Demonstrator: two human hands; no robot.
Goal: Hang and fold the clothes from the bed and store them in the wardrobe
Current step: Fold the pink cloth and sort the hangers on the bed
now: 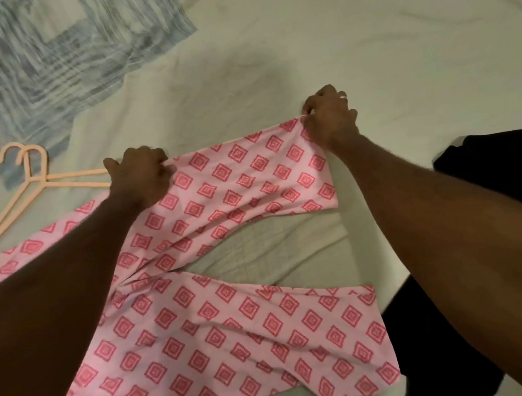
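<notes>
Pink trousers with a red diamond print lie spread on the pale bed sheet, their two legs forking to the right. My left hand grips the far edge of the upper leg near its middle. My right hand pinches the far corner of that leg's hem. The lower leg lies flat nearer to me. Both forearms cross over the cloth and hide part of it.
Two peach plastic hangers lie on the sheet at the left, partly behind my left hand. A blue-and-white streaked garment lies at the top left. Dark cloth sits at the right edge of the bed.
</notes>
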